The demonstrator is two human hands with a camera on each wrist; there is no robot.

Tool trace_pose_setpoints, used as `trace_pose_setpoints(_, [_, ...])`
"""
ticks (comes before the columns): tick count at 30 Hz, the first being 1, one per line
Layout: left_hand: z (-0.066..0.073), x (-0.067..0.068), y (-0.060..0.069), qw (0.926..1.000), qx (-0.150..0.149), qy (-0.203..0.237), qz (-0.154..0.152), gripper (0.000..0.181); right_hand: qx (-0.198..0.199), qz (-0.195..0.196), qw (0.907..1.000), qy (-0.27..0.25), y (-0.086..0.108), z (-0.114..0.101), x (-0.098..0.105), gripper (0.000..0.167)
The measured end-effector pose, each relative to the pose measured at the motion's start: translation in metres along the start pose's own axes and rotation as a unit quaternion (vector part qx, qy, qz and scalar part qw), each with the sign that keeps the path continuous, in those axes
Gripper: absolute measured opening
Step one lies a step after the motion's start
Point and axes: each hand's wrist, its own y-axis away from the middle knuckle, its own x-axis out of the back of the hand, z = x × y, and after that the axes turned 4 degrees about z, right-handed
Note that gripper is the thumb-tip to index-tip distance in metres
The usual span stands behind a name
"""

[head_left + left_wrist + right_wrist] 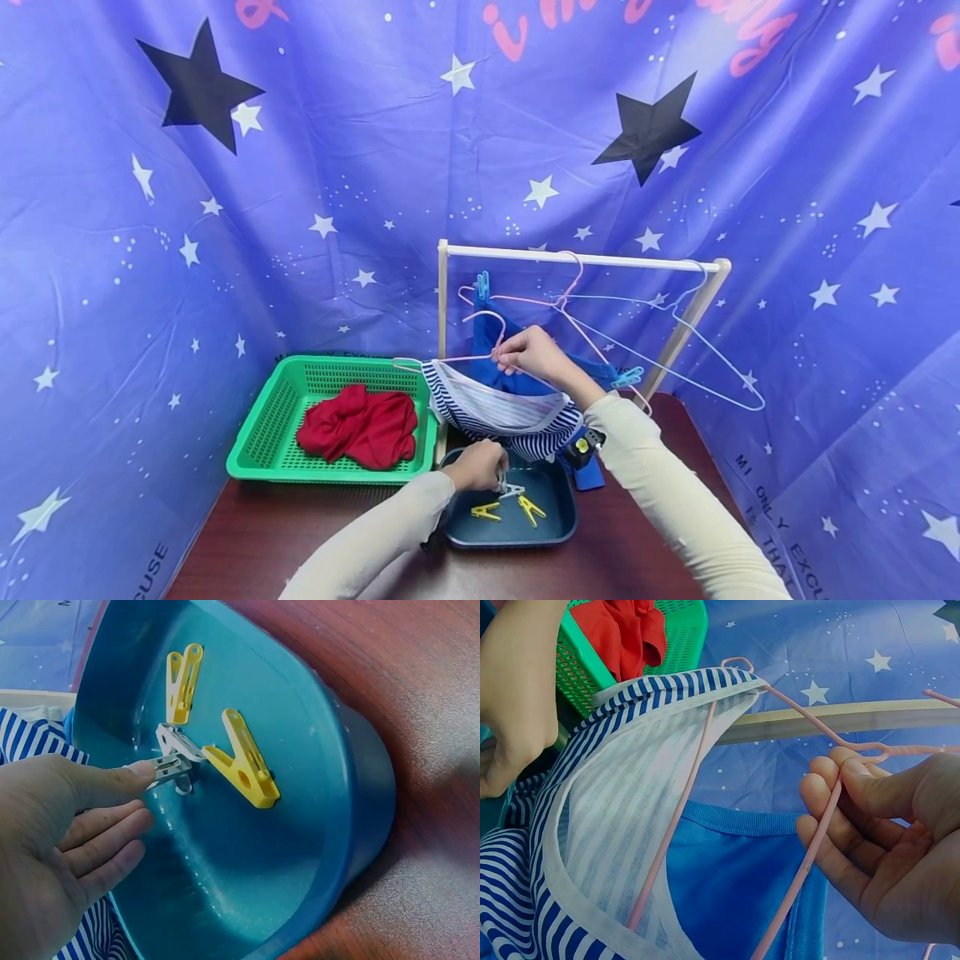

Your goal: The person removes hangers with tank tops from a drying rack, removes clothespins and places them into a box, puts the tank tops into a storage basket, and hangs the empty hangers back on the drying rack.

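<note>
The left hand [480, 465] is pinching a pale clothespin [169, 769] with nearly closed grip inside the basin [558, 487], which is sitting at six o'clock of the striped shirt [480, 404]. The right hand [534, 353] is holding the pink hanger [789, 889] with curled fingers, and the shirt is hanging from it. This is looking like the picking-up step; the next move is probably calling for lifting the clothespin toward the shirt.

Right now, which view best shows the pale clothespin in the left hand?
Left wrist: the pale clothespin appears close up there, sticking out past the thumb of the left hand. The head view shows it small and partly hidden by that hand. The right wrist view catches part of the hand, but not the clothespin.
</note>
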Motion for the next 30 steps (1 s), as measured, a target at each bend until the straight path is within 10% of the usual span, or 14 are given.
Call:
trace_pose_setpoints(13, [-0.0052, -0.0031, -0.0006, 0.9999, -0.002, 0.011, 0.0, 0.021, 0.0, -0.005, 1.0, -0.006, 0.0003, -0.002, -0.0016, 0.018])
trace_pose_setpoints(30, [-0.0059, 0.0002, 0.0044, 0.9931, -0.001, -0.117, 0.006, 0.034, -0.003, -0.01, 0.9999, 0.003, -0.0013, -0.0043, -0.0028, 0.018])
